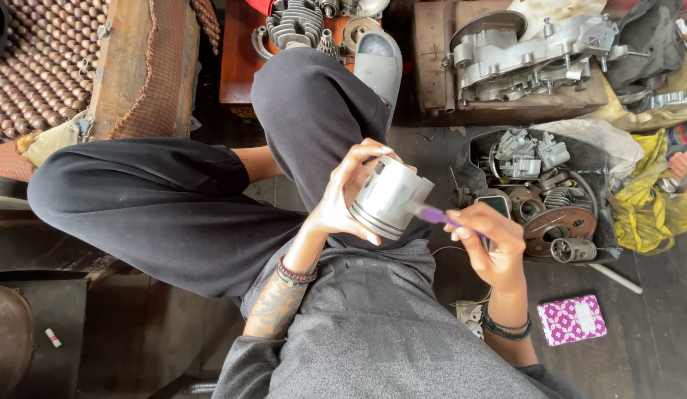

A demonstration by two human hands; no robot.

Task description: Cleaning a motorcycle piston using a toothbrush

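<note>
Piston [390, 196] in left hand [342, 199]; purple patterned box [572, 320] near right hand [492, 247].

Support surface: dark wooden plank floor [639, 347]. Directly on it: small purple-and-white patterned box [572, 320], lower right; black tray of grey metal engine parts [539, 192], mid right; crumpled yellow cloth [646, 199] just beside the tray. Brown wooden block [432, 66] at top carries a silver cast-aluminium engine casing [532, 52]. Orange-brown wooden stand [236, 59], top centre, holds finned grey cylinder parts [295, 22].
</note>
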